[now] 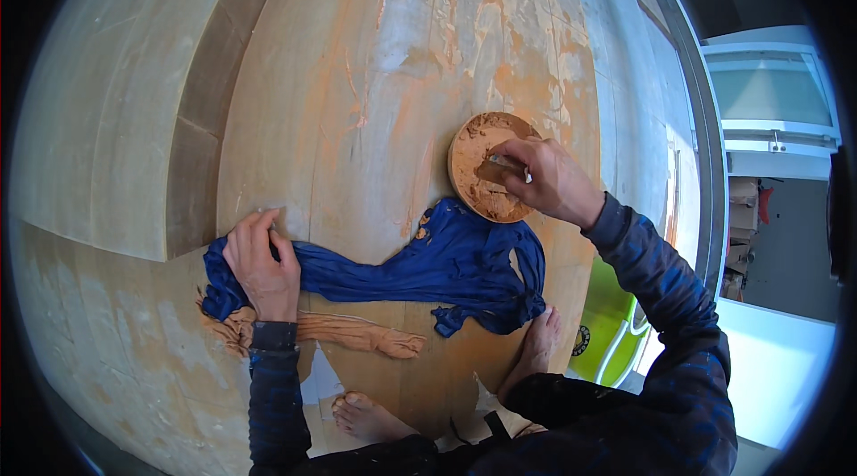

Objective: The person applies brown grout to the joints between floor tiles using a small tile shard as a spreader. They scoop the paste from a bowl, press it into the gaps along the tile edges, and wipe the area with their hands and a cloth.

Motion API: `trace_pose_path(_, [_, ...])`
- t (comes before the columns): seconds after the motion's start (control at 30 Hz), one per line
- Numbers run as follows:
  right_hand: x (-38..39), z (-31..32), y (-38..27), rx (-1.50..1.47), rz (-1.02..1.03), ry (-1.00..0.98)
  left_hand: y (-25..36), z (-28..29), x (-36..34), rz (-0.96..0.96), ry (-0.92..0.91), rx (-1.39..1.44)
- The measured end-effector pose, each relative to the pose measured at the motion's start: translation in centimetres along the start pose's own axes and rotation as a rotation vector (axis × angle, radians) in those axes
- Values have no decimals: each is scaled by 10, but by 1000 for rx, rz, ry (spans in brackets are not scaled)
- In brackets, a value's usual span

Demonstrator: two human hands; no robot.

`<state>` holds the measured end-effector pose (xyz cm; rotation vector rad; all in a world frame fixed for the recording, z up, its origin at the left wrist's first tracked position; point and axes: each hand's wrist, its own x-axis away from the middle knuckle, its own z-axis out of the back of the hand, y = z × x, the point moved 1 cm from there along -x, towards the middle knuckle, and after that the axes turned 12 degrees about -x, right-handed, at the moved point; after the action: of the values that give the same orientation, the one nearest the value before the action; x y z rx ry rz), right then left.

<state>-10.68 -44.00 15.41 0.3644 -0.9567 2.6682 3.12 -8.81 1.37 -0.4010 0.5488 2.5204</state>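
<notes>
My right hand [549,180] is over a round bowl [456,180] of orange-brown paste [473,144]. Its fingers pinch a small flat scraper [491,171] smeared with paste, dipped at the surface; the grip partly hides it. Farther left, my left hand [262,264] rests with bent, parted fingers over the left end of a crumpled blue cloth [384,275], fingertips reaching past it to the floor. The cloth stretches right, to just below the bowl. A peach-coloured cloth [357,333] lies twisted beneath my left wrist.
The tiled floor [295,137] is streaked with orange residue. A raised tiled step [192,146] borders the left side. At right are a bright green object [607,315], a metal-framed edge [696,101] and a white cabinet [768,92]. My bare feet [366,418] are close to the cloths.
</notes>
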Motion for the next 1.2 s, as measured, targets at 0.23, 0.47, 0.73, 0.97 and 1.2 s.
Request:
trace_pose_path(0.23, [31,-43,49,23,55,14,171,-14,11,-203,-389,427])
trace_pose_path(0.47, [22,-45,51,-129,3,-34,200,-46,9,-95,-356,410])
trace_pose_path(0.73, [23,-8,47,-990,-410,-114,193,-39,9,-141,-329,416])
trace_pose_path(0.97, [-112,-29,1,-669,90,241,149,0,40,-51,-322,567])
trace_pose_path(1.2, [-241,-78,-38,296,532,542,124,27,51,-44,-351,740])
